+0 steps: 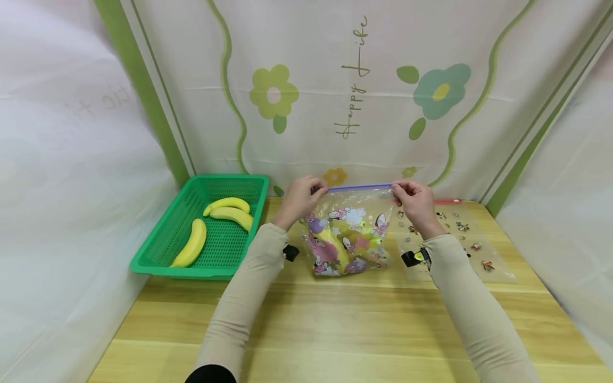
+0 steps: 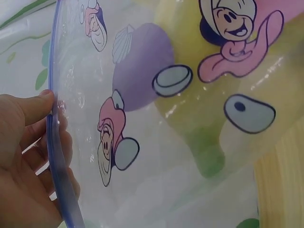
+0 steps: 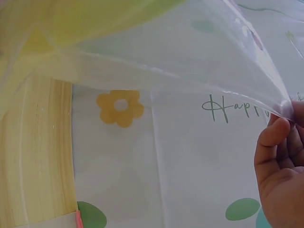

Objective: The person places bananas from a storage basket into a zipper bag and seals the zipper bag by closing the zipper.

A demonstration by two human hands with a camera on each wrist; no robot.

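A clear zip bag with a blue-purple zip edge and pink cartoon prints stands upright on the table, with yellow fruit inside, at least one piece banana-shaped. At the left end of its top edge, my left hand pinches the zip between thumb and fingers. My right hand pinches the opposite top corner, so the edge is stretched straight. In the left wrist view, the left hand has its thumb on the blue zip strip. The right wrist view has the right hand gripping the plastic corner.
To the left stands a green basket with three bananas in it. Right of the bag, a flat clear zip bag with small printed figures lies on the wooden table. A flowered white curtain hangs behind.
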